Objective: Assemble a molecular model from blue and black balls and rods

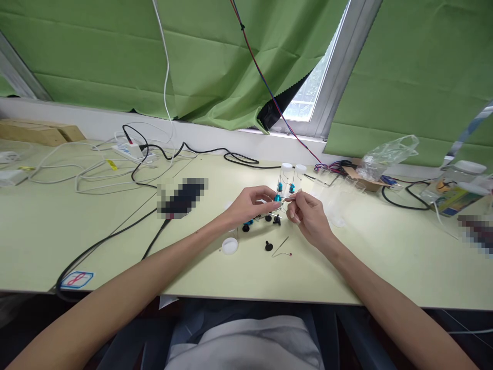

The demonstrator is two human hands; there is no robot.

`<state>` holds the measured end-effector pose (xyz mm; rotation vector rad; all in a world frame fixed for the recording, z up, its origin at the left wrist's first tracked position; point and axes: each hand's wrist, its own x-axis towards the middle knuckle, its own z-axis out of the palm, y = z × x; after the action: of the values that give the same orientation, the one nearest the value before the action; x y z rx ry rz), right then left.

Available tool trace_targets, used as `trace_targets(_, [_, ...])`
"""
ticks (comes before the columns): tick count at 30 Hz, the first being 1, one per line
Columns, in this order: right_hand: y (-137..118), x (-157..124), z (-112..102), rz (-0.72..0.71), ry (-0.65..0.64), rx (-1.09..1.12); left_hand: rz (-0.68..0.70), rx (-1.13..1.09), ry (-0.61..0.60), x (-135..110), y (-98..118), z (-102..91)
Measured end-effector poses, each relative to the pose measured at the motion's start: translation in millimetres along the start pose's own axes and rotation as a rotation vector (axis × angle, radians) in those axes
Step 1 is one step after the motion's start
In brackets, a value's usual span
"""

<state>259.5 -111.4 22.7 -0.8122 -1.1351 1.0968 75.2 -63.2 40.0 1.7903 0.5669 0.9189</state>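
Observation:
My left hand is closed, thumb and fingers pinching a small blue metallic part. Opposite it, my right hand pinches a thin metal wire whose end meets or lies close to the blue part; I cannot tell if it is inside. Just behind stand two clear tubes with white caps, with more blue pieces near them. Below the hands lie several black knob-like parts. Nearer me are a black round piece, a bent wire with a red tip and a white lid.
A blurred-out black object with a cable lies on the left. White cables and a power strip spread behind it. At the back right are a cardboard box with a clear plastic bag and a white-lidded jar.

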Motion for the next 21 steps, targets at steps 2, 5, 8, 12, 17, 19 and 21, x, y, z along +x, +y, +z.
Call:
trace_targets(2, [1,0,0,0.002,-0.003,0.009,0.004,-0.009,0.002,0,0,0.4])
trace_targets(5, [2,1,-2,0.011,-0.002,0.006,0.005,-0.005,0.013,0,0,1.8])
trace_targets(8, [3,1,-3,0.021,0.005,0.005,0.012,0.003,0.024,-1,-1,3.6])
trace_targets(12, [4,2,-3,0.026,0.008,0.021,0.036,0.011,0.033,0,-4,5.5])
trace_targets(17, [6,2,-3,0.033,0.032,0.042,0.055,0.028,0.040,0,-9,8.2])
trace_targets(19, [6,2,-3,0.036,0.037,0.042,0.062,0.030,0.038,0,-10,9.4])
trace_targets(21, [7,2,-4,0.040,0.039,0.042,0.066,0.032,0.034,0,-10,10.5])
